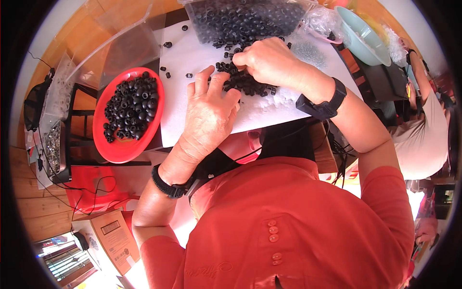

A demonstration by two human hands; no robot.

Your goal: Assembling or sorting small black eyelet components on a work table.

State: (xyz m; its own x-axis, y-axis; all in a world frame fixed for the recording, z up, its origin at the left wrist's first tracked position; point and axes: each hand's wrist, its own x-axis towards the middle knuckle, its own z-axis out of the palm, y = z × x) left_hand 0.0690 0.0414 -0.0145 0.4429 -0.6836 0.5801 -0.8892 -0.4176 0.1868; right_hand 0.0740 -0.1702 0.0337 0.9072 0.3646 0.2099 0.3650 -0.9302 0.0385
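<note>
Small black tube-like plastic pieces (250,85) lie in a loose pile on a white board (173,115) in front of me. My right hand (274,61) is over the back of the pile with its fingers curled in and closed; what they hold is hidden. At the pile's left edge, my left hand (211,108) has its thumb and forefinger pressed together, its other fingers bent and apart. Anything in that pinch is too small to make out. Left of this hand, a red oval plate (115,157) holds many rounded black plastic caps (132,106).
A clear bin (250,21) full of black parts stands behind the pile. Back right are a clear plastic bag (320,24) and a pale green basin (361,41). A cardboard box (111,243) sits low at left. Another person's arm (422,77) shows at far right.
</note>
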